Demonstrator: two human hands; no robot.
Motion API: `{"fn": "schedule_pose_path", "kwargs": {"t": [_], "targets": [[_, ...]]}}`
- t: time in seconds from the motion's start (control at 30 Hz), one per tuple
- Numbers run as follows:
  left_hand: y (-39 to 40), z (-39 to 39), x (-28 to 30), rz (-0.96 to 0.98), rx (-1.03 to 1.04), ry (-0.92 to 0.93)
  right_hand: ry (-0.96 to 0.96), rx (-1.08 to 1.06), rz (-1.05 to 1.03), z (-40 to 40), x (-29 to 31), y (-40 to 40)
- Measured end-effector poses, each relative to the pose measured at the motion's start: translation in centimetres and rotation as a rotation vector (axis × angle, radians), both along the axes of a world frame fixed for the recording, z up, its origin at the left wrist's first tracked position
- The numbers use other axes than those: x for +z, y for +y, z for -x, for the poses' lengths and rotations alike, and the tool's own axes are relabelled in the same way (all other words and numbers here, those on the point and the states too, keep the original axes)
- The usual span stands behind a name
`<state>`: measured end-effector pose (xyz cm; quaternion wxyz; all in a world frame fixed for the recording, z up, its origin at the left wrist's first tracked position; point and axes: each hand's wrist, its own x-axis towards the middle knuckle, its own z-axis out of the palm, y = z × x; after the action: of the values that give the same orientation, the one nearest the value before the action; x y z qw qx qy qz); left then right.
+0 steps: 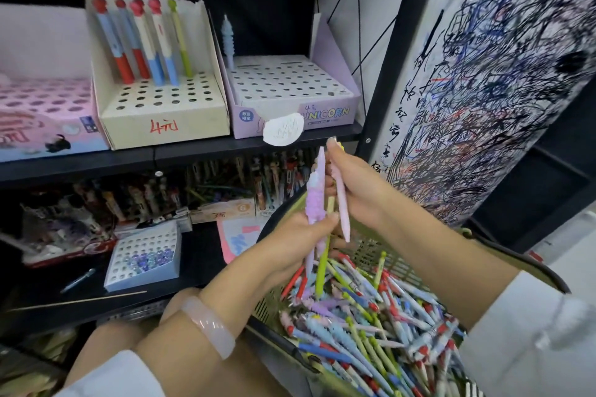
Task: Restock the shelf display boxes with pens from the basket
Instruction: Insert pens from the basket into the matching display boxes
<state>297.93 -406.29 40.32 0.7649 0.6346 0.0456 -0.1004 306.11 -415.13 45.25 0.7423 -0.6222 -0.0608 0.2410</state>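
While basket point(371, 255) brims with pens, left hand point(300, 232) and right hand point(351, 190) each grip pens.

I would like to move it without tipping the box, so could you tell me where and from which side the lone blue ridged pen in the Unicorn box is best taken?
Probably by its ridged upper body, from above and the front. The blue ridged pen stands upright in the back-left corner of the Unicorn box; the box wall sits close on its left, and the holes around it are empty.
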Motion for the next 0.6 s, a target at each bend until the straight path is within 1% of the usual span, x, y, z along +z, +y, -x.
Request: {"fn": "schedule_pose_path", "kwargs": {"t": [0.07, 0.13, 0.17, 0.27, 0.3, 0.37, 0.5, 0.6], "targets": [[0.4, 0.3, 0.6, 0.135, 0.013, 0.024, -0.043, -0.020, 0.004, 0.3, 0.8, 1.2], [1.3, 0.4, 1.2, 0.185, 0.082, 0.015, -0.125, -0.001, 0.024, 0.4, 1.4, 2.2], [1.9, 0.4, 1.4, 0.171, 0.124, -0.006, -0.169, 0.003, 0.042, 0.5, 1.6, 2.6], [3.6, 0.7, 2.5, -0.016, 0.225, -0.060, -0.202, 0.007, 0.098, 0.9, 2.0, 4.1], [4.1, 0.9, 2.9, -0.041, 0.239, -0.074, -0.191, 0.015, 0.122, 1.1, 2.1, 4.6], [5.2, 1.1, 3.7, -0.033, 0.288, -0.090, -0.198, 0.022, 0.155, 1.5, 2.5, 5.9], [8.2, 1.2, 5.6, -0.079, 0.411, -0.115, -0.358, 0.048, 0.080, 0.9, 4.1, 8.0], [10.5, 0.7, 6.9, -0.134, 0.457, -0.140, -0.530, 0.081, 0.141, -0.3, 5.8, 9.0]]}}
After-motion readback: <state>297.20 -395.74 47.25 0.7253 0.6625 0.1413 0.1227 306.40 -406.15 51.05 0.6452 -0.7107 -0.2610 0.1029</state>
